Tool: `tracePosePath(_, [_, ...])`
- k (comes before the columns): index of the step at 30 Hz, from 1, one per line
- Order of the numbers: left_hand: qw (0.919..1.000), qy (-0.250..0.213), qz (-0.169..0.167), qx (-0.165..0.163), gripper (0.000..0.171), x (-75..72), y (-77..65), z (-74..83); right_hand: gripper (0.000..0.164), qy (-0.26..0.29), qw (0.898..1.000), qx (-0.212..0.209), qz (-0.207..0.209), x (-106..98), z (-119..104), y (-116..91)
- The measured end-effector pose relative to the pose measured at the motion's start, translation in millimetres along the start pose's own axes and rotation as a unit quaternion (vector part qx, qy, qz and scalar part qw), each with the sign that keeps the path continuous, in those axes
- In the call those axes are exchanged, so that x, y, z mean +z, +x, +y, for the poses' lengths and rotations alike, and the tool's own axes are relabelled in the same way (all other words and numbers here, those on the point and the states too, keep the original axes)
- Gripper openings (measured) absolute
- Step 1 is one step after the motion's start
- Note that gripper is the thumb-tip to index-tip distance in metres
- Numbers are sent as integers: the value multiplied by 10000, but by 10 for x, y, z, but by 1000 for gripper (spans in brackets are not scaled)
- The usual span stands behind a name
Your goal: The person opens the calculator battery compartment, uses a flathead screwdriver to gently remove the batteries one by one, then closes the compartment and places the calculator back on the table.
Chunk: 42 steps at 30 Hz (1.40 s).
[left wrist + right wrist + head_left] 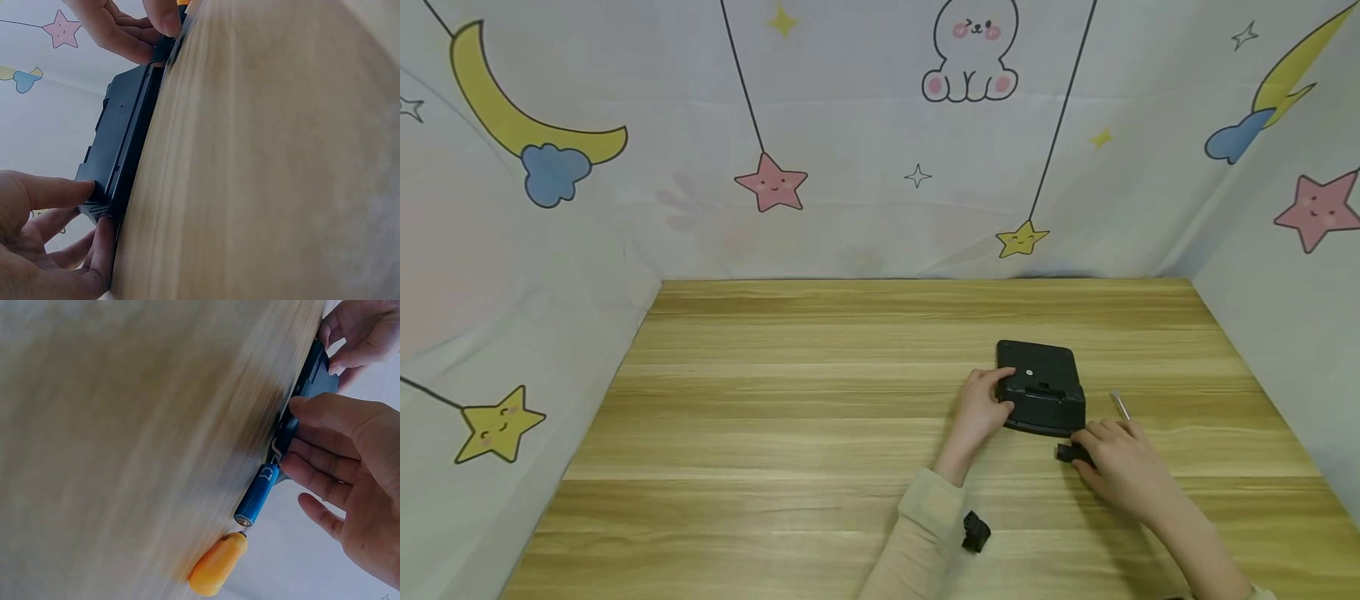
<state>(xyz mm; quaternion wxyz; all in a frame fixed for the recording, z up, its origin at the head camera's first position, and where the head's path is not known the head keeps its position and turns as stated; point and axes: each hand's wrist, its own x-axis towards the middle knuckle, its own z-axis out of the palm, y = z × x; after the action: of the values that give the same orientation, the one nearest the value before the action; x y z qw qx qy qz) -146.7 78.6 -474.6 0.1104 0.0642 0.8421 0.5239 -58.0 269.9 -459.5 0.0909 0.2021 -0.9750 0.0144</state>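
A black calculator-like device [1041,408] lies on the wooden table with its underside up and its raised, thicker end toward me. My left hand [981,404] grips its left side, one finger on the upper face and another digit at the near corner. Just off its near right corner, my right hand [1123,467] pinches a small black piece [1066,452], mostly hidden by the fingers; its kind cannot be told. Beside those fingers in the right wrist view lies a blue battery [255,495]. Behind it is a screwdriver with an orange handle [217,565].
The screwdriver's metal shaft [1121,406] shows just beyond my right hand. A small black object [976,532] sits beside my left sleeve; whether it is attached cannot be told. A printed cloth [865,233] hangs along the table's far edge and both sides.
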Motion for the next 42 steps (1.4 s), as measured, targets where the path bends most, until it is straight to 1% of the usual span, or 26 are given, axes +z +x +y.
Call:
tracePosePath(7, [9999,-101,-15,-46,50,-3,-3,-6,29,54,10000,32,-43,-37,-1,20])
tracePosePath(11, [10000,-65,-11,-47,50,0,-4,-14,29,65,10000,30,11,-51,-10,19])
tracePosePath(15, [10000,-38,-1,-48,50,5,2,-25,30,59,9999,10,159,-75,-24,17])
tracePosePath(20, [10000,-43,5,-39,51,7,11,-36,31,13,9990,-109,437,-80,-30,20])
tracePosePath(24, [10000,-36,-20,-32,51,5,11,-42,31,78,9982,-140,586,-79,-31,38])
tracePosePath(32, [9999,-55,-46,-72,50,1,-1,-48,34,66,9963,-200,837,-94,-27,119])
tracePosePath(38, [9999,-76,-60,-27,50,13,2,-67,35,-3,9945,-288,1007,-99,-18,176])
tracePosePath(42, [9999,-105,-69,-21,50,18,3,-72,35,-25,9938,-340,1054,-99,-10,214])
